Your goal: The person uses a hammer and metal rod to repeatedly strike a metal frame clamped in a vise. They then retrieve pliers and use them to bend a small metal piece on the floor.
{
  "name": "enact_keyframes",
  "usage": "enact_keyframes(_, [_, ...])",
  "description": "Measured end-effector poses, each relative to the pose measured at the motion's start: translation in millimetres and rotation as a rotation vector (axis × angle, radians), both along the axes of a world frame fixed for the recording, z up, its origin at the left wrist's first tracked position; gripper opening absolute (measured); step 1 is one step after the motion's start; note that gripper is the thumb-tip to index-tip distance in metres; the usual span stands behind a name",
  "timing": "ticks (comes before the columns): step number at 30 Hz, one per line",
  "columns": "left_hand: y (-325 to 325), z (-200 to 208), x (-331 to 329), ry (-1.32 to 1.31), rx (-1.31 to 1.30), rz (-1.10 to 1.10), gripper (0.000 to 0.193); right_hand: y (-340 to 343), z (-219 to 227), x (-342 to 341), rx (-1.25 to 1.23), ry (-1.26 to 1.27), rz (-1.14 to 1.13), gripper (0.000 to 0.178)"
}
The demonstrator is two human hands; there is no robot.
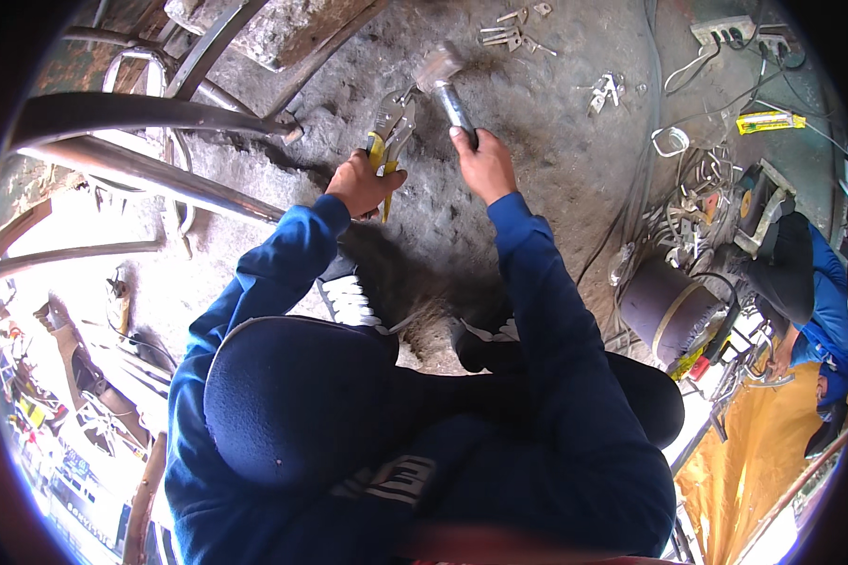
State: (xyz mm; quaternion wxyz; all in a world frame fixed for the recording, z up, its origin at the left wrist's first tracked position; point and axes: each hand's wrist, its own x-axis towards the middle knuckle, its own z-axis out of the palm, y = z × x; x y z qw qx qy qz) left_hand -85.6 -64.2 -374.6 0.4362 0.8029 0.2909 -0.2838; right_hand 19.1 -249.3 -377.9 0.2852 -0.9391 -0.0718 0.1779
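My left hand (356, 184) is closed around the yellow-gripped handles of locking pliers (392, 122), whose jaws point away from me over the grey ground. Whether the jaws grip a small piece is too unclear to tell. In my right hand (486, 168) is the handle of a hammer (455, 108). Its head is smeared by motion and hangs just right of the plier jaws, close to them. Both hands are out in front of my shoes (349, 299).
Curved metal tubes (141, 174) cross the left side. Small metal parts (513, 36) lie at the far side, more parts (608, 92) farther right. Cables run from a power strip (723, 31). A dark cylinder (669, 306) stands at right, near a person in blue (824, 292).
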Motion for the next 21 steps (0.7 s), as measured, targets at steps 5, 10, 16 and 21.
enact_keyframes(5, [2,-10,-5,0.014,0.035,-0.012,0.07,-12,21,11,0.357,0.045,-0.096,0.049])
enact_keyframes(10, [2,-11,-5,-0.003,0.021,0.022,0.071,-11,73,23,0.787,-0.166,-0.15,0.038])
enact_keyframes(16, [-1,-8,-5,0.091,-0.018,0.039,0.069,10,53,9,0.594,-0.243,-0.209,0.045])
enact_keyframes(21, [4,-10,-6,-0.074,0.201,-0.087,0.068,2,15,13,0.034,-0.029,-0.01,0.057])
